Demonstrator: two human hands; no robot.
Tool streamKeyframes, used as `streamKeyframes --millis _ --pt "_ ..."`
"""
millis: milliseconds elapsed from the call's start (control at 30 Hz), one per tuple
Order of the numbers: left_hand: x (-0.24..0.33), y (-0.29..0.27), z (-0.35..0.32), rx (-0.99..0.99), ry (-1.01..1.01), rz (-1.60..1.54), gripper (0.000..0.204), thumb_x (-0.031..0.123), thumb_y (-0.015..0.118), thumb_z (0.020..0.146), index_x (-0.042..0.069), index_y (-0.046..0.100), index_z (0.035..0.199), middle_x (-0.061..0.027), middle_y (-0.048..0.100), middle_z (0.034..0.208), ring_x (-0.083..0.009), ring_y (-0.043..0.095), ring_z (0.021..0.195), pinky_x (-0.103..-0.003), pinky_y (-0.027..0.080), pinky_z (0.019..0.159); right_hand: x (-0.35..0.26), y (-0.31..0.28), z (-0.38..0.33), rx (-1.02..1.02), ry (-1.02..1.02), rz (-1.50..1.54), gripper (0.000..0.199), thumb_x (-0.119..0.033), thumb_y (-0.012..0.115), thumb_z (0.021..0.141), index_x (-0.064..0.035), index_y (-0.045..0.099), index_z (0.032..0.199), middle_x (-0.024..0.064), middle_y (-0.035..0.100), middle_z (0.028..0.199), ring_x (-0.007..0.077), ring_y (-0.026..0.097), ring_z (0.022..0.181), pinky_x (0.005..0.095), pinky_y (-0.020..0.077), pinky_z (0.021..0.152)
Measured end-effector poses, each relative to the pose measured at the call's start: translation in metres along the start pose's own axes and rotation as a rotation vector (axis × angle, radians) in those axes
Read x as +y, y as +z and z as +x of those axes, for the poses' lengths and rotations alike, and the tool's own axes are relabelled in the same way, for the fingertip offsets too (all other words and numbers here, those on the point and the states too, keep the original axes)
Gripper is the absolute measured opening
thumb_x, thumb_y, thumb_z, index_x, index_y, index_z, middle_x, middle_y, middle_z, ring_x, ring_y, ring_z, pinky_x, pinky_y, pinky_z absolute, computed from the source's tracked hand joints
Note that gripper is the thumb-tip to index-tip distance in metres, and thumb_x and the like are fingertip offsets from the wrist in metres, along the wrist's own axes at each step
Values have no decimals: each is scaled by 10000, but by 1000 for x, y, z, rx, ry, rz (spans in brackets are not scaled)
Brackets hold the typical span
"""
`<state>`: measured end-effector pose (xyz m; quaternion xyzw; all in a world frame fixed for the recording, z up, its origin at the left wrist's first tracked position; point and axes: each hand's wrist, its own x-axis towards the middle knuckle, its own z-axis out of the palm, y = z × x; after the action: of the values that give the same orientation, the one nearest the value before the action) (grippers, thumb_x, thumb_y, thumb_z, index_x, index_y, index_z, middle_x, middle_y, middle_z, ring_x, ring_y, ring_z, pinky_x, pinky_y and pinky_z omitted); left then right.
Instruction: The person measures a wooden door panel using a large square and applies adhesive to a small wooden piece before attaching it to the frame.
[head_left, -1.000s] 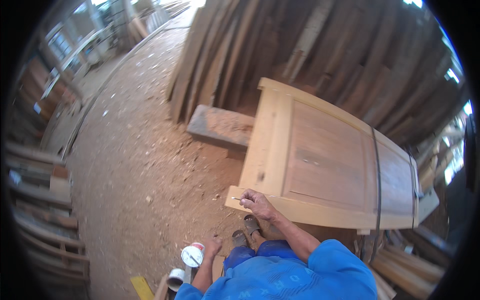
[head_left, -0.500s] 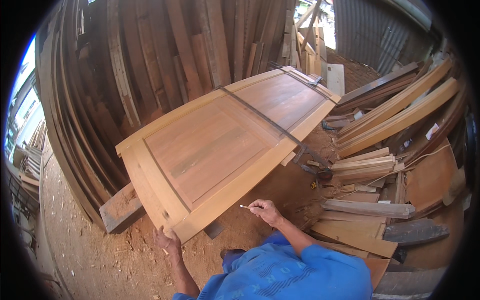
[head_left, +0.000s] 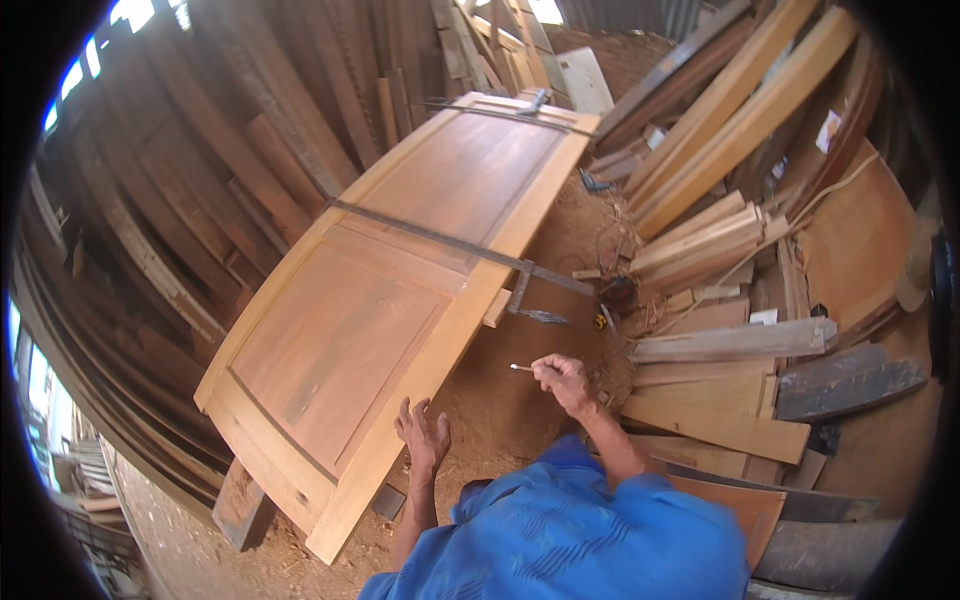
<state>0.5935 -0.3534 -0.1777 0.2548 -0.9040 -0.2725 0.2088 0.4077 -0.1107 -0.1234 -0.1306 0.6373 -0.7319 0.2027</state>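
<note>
A panelled wooden door (head_left: 340, 350) lies tilted before me, with pale frame rails around two reddish-brown panels. My left hand (head_left: 423, 437) is at its near long edge, fingers spread and holding nothing; whether the fingertips touch the wood I cannot tell. To the right of that edge, my right hand (head_left: 566, 384) pinches a short, thin stick (head_left: 520, 368) with a white tip, too small to name surely. One long metal bar clamp (head_left: 440, 240) spans the door's middle, its screw end jutting past the near edge. Another bar clamp (head_left: 500, 114) crosses the far end.
Tall boards (head_left: 200, 200) lean along the left and back. A thick timber (head_left: 240, 510) supports the door's near-left end. Stacked offcuts (head_left: 705, 240), long curved pale beams (head_left: 740, 120) and a grey plank (head_left: 730, 342) fill the right side. Shavings cover the ground.
My left hand has left the door's near corner and moved right along the near edge, fingers spreading. My right hand still holds the stick. The whole view has turned.
</note>
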Motion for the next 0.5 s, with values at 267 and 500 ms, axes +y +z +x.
streamKeyframes --millis 267,500 --pt "38 127 136 0 -387 170 501 392 605 911 102 518 1310 -256 477 1348 -459 425 1236 -592 378 993 0 -198 55 231 65 46 142 -138 674 911 -12 688 977 -33 611 772 30 515 651 191 417 571" --pt "14 214 179 254 -765 352 398 398 532 915 87 602 1153 -225 568 1164 -416 516 1097 -568 439 891 -76 -345 94 363 -65 -304 176 -203 640 936 -27 651 926 -45 538 747 35 464 661 211 383 576"
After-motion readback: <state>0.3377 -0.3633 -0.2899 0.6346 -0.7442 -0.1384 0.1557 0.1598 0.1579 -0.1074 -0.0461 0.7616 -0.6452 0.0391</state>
